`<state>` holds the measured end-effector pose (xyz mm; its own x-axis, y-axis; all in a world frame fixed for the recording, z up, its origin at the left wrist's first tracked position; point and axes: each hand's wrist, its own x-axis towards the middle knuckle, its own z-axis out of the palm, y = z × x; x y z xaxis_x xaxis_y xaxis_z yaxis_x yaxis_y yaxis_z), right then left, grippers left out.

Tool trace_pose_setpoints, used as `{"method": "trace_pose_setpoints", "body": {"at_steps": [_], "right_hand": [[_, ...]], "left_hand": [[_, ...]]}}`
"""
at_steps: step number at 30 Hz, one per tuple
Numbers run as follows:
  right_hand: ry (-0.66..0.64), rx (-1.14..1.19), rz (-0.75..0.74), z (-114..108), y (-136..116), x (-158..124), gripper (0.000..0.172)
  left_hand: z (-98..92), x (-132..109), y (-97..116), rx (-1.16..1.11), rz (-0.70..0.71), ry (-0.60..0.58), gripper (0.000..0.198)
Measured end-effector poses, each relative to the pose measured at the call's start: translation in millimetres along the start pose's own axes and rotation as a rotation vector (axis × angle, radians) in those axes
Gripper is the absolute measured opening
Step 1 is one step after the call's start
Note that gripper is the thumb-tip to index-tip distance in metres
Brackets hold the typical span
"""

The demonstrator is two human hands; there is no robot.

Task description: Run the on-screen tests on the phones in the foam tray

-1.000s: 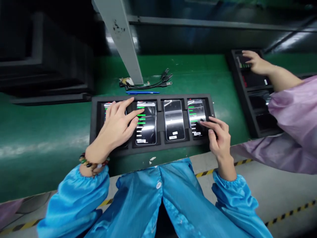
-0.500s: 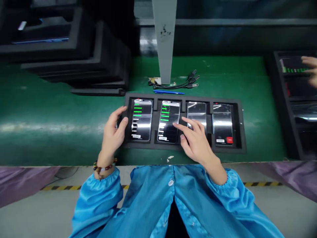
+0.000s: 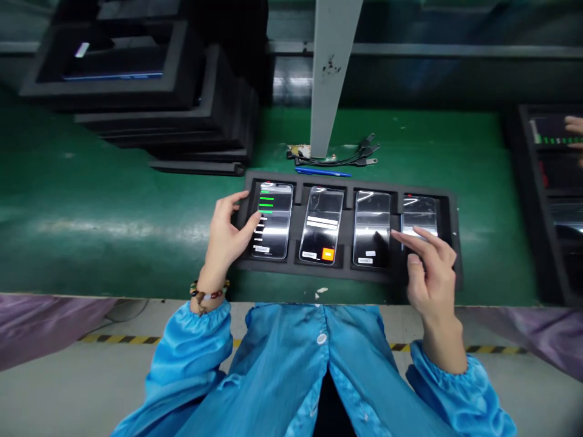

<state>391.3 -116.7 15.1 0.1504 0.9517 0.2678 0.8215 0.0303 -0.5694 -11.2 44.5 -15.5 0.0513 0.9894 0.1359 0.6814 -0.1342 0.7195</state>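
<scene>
A black foam tray (image 3: 355, 274) holds several smartphones in a row, each in its own slot. My left hand (image 3: 229, 229) is at the tray's left end, fingers apart along the edge and thumb over the leftmost phone (image 3: 276, 227), whose screen lists green and white lines. Beside it, the second phone (image 3: 321, 237) shows white bars and an orange square. My right hand (image 3: 430, 267) hovers open over the tray's right part, index fingertip near the right edge of the third phone (image 3: 371, 221). It partly covers the rightmost phone (image 3: 419, 206). Neither hand grasps anything.
Behind the tray lie a blue pen (image 3: 323, 173) and short black cables (image 3: 350, 161), at the foot of a grey post (image 3: 332, 73). Black foam trays (image 3: 200, 121) are stacked back left. Another tray (image 3: 531, 200) stands at right, with another person's hand (image 3: 574, 127) over it.
My right hand has moved right, from the second phone to between the third and rightmost. The second phone's list gave way to white bars and an orange square. My left thumb now overlaps the leftmost phone.
</scene>
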Motion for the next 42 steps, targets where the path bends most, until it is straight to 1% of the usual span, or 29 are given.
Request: {"method": "trace_pose_setpoints", "body": {"at_steps": [4, 7, 9, 11, 14, 16, 18, 20, 25, 27, 29, 30, 32, 34, 37, 39, 42], "right_hand": [[0.141, -0.041, 0.086, -18, 28, -11, 0.039], [0.182, -0.044, 0.118, -25, 44, -17, 0.039], [0.185, -0.045, 0.135, -25, 50, -19, 0.040], [0.169, -0.063, 0.148, -23, 54, -19, 0.041], [0.069, -0.142, 0.170, -21, 53, -13, 0.044], [0.016, -0.195, 0.179, -18, 45, -7, 0.045], [-0.007, -0.194, 0.150, -11, 29, 1, 0.045], [-0.051, -0.136, 0.071, 1, 6, 10, 0.047], [-0.293, -0.009, -0.200, 49, -57, 39, 0.054], [-0.357, 0.003, -0.252, 61, -72, 47, 0.054], [-0.367, 0.017, -0.259, 63, -76, 51, 0.052], [-0.351, 0.027, -0.249, 59, -74, 51, 0.052], [-0.273, 0.032, -0.200, 44, -61, 46, 0.050], [-0.153, -0.004, -0.107, 25, -39, 35, 0.048], [0.022, -0.094, 0.051, 0, -1, 14, 0.045], [0.095, -0.136, 0.124, -10, 19, 0, 0.043], [0.121, -0.155, 0.168, -13, 34, -15, 0.043]], "left_hand": [[-1.3, -1, 3, -0.019, -0.024, 0.005, 0.050], [-3.3, -5, 9, 0.037, 0.033, 0.024, 0.047], [-4.6, -7, 13, 0.111, 0.119, 0.051, 0.042], [-5.5, -10, 18, 0.176, 0.193, 0.053, 0.037], [-5.6, -12, 22, 0.226, 0.240, 0.021, 0.033], [-5.3, -13, 23, 0.224, 0.261, 0.018, 0.031], [-4.9, -14, 22, 0.207, 0.276, 0.016, 0.030], [-4.9, -15, 20, 0.193, 0.275, 0.002, 0.030], [-6.0, -17, 16, 0.180, 0.279, -0.020, 0.031], [-6.8, -17, 15, 0.185, 0.305, -0.024, 0.032], [-7.7, -16, 15, 0.201, 0.339, -0.037, 0.033], [-8.1, -15, 15, 0.214, 0.359, -0.049, 0.032], [-8.9, -14, 14, 0.254, 0.391, -0.079, 0.031], [-9.3, -13, 13, 0.282, 0.404, -0.081, 0.031], [-9.4, -14, 12, 0.258, 0.392, -0.043, 0.033], [-9.0, -14, 12, 0.233, 0.379, -0.031, 0.034], [-8.6, -16, 14, 0.223, 0.371, -0.014, 0.031]]}}
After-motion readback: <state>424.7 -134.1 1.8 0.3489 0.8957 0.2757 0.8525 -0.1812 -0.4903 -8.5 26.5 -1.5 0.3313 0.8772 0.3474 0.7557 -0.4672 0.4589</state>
